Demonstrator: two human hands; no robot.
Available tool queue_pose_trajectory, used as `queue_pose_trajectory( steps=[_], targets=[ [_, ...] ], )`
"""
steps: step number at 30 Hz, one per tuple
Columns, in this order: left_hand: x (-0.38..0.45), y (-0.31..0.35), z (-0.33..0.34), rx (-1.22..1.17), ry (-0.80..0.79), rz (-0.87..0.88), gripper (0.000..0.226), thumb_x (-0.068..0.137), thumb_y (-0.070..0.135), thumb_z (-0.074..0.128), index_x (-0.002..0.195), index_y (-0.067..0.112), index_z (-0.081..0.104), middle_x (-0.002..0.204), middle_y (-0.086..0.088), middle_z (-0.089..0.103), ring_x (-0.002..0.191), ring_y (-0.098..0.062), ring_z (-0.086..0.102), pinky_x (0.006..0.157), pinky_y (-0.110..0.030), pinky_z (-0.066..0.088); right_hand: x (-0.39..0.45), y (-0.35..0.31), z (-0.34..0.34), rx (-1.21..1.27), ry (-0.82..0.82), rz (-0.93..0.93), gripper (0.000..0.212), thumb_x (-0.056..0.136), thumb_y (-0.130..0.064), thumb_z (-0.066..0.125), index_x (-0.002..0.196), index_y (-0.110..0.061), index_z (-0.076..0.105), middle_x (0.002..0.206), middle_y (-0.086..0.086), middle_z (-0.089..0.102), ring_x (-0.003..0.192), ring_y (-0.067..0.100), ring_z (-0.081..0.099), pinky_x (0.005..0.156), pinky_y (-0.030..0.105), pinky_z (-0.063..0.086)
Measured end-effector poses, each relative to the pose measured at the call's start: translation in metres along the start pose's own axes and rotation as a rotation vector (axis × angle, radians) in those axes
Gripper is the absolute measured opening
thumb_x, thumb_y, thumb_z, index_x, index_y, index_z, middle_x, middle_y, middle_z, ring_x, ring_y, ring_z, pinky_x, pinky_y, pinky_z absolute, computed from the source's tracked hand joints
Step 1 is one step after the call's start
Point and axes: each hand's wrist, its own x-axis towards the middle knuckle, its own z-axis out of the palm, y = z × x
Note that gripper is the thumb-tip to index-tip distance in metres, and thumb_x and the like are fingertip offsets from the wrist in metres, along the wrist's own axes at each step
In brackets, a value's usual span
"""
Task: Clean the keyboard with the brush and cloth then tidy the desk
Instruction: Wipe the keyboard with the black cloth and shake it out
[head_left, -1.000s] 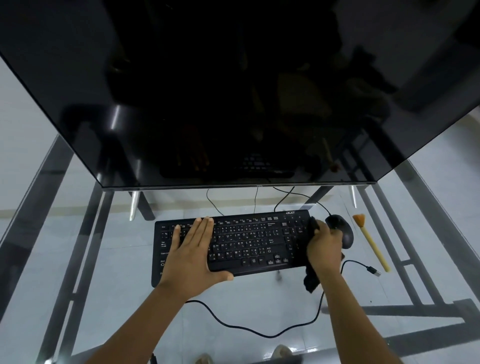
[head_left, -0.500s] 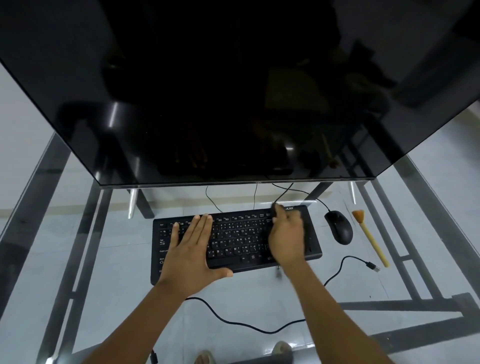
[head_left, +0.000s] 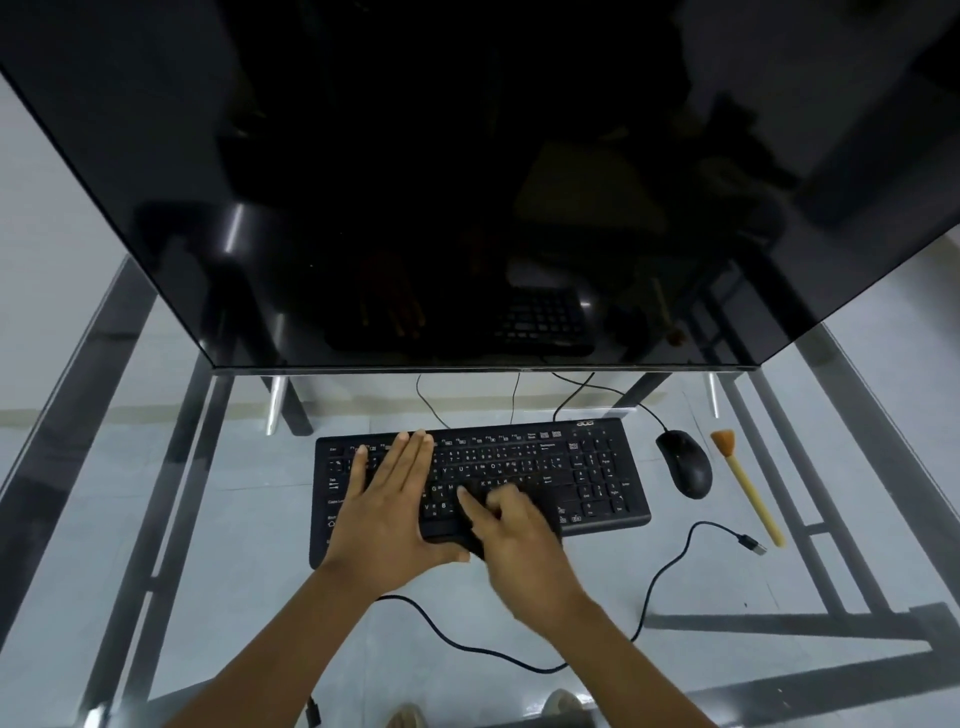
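1. "acer": brand mark on the top right edge of the keyboard (head_left: 582, 470), pale print on black, seen tilted.
2. Key legends, white on black. A few letters come through mid-board: "Y", "U", "O" in one row; "G", "H", "K", "L" in the row below; "V", "B" lower down.
3. Left column keys carry small word labels ("Esc", "Tab", "Caps Lock" area), too small to confirm letter for letter.
4. Function row and numpad legends: present, but blurred and unreadable.
5. Each letter key also bears a second, smaller character; script not resolvable.
6. Nothing else in view has readable text.
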Motion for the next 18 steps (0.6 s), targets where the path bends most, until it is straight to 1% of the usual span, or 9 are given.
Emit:
queue_pose_trajectory(
  steps=[2, 4, 6, 8, 10, 11, 12, 14, 18],
  targets=[
    [0.001, 0.000, 0.000, 0.007, 0.019, 0.008, 0.129, 0.057, 0.094, 0.038, 0.153, 0.013, 0.006, 0.160, 0.002, 0.005, 0.147, -0.013, -0.003, 0.115, -0.048, -0.009, 0.018, 0.007, -0.009, -0.098, 0.041, 0.027, 0.021, 0.097, -0.036, 0.045, 0.111, -0.032, 0.059, 0.095, 0.000, 0.054, 0.082, 0.021, 0.058, 0.071, 0.033, 0.052],
    [0.001, -0.001, -0.001, 0.001, 0.023, 0.004, 0.129, 0.057, 0.093, 0.039, 0.153, 0.016, -0.002, 0.159, 0.005, -0.005, 0.146, -0.011, -0.011, 0.115, -0.046, -0.013, 0.038, 0.017, -0.012, -0.057, 0.126, 0.296, 0.030, 0.096, -0.015, 0.051, 0.123, -0.019, 0.061, 0.106, 0.008, 0.053, 0.083, 0.025, 0.059, 0.078, 0.034, 0.055],
    [0.001, -0.001, -0.001, 0.000, 0.034, 0.000, 0.129, 0.057, 0.092, 0.040, 0.153, 0.015, 0.001, 0.159, 0.005, -0.003, 0.146, -0.010, -0.010, 0.115, -0.047, -0.013, 0.047, 0.003, -0.005, -0.023, 0.119, 0.395, 0.032, 0.093, -0.011, 0.055, 0.124, -0.013, 0.061, 0.108, 0.014, 0.057, 0.081, 0.024, 0.060, 0.079, 0.039, 0.056],
    [0.001, -0.001, -0.001, -0.026, 0.031, 0.003, 0.127, 0.057, 0.090, 0.042, 0.153, 0.013, 0.009, 0.159, 0.002, 0.006, 0.146, -0.011, -0.003, 0.115, -0.047, -0.010, 0.045, -0.023, 0.000, 0.025, -0.014, 0.218, 0.016, 0.090, -0.038, 0.058, 0.098, -0.025, 0.064, 0.095, 0.004, 0.063, 0.076, 0.018, 0.059, 0.074, 0.041, 0.052],
    [0.000, 0.000, -0.001, -0.036, 0.015, 0.012, 0.126, 0.059, 0.089, 0.041, 0.153, 0.014, 0.005, 0.159, 0.003, 0.001, 0.146, -0.010, -0.007, 0.115, -0.048, -0.011, 0.048, -0.027, -0.002, -0.033, -0.064, 0.057, 0.023, 0.088, -0.049, 0.055, 0.086, -0.026, 0.058, 0.087, -0.004, 0.058, 0.078, 0.017, 0.056, 0.070, 0.036, 0.046],
    [0.000, 0.000, -0.002, -0.033, 0.013, 0.013, 0.127, 0.058, 0.090, 0.041, 0.152, 0.015, 0.000, 0.158, 0.005, -0.006, 0.145, -0.009, -0.011, 0.115, -0.048, -0.012, 0.056, -0.023, -0.004, -0.032, -0.061, 0.086, 0.015, 0.091, -0.039, 0.054, 0.096, -0.028, 0.062, 0.092, -0.006, 0.056, 0.082, 0.016, 0.054, 0.071, 0.032, 0.045],
    [0.000, -0.001, -0.002, -0.028, 0.012, 0.009, 0.128, 0.058, 0.091, 0.041, 0.152, 0.016, -0.005, 0.156, 0.008, -0.011, 0.144, -0.008, -0.015, 0.115, -0.048, -0.013, 0.064, -0.015, -0.004, 0.077, -0.038, 0.229, 0.021, 0.093, -0.024, 0.053, 0.111, -0.025, 0.064, 0.101, -0.004, 0.053, 0.086, 0.016, 0.053, 0.076, 0.029, 0.047],
    [0.000, -0.002, -0.002, -0.030, 0.016, -0.002, 0.130, 0.057, 0.092, 0.041, 0.152, 0.017, -0.006, 0.157, 0.008, -0.011, 0.144, -0.008, -0.016, 0.115, -0.048, -0.013, 0.074, -0.009, -0.002, 0.002, 0.071, 0.311, 0.042, 0.090, -0.003, 0.051, 0.130, -0.015, 0.057, 0.113, 0.011, 0.051, 0.094, 0.023, 0.054, 0.084, 0.033, 0.052],
    [-0.003, -0.001, -0.002, -0.052, 0.011, -0.012, 0.129, 0.057, 0.090, 0.040, 0.153, 0.015, -0.003, 0.160, 0.004, -0.002, 0.145, -0.009, -0.013, 0.117, -0.049, -0.009, 0.064, -0.050, 0.010, 0.137, -0.062, 0.179, 0.031, 0.094, -0.017, 0.048, 0.125, -0.016, 0.055, 0.112, 0.006, 0.054, 0.102, 0.024, 0.054, 0.088, 0.037, 0.048]
  ],
)
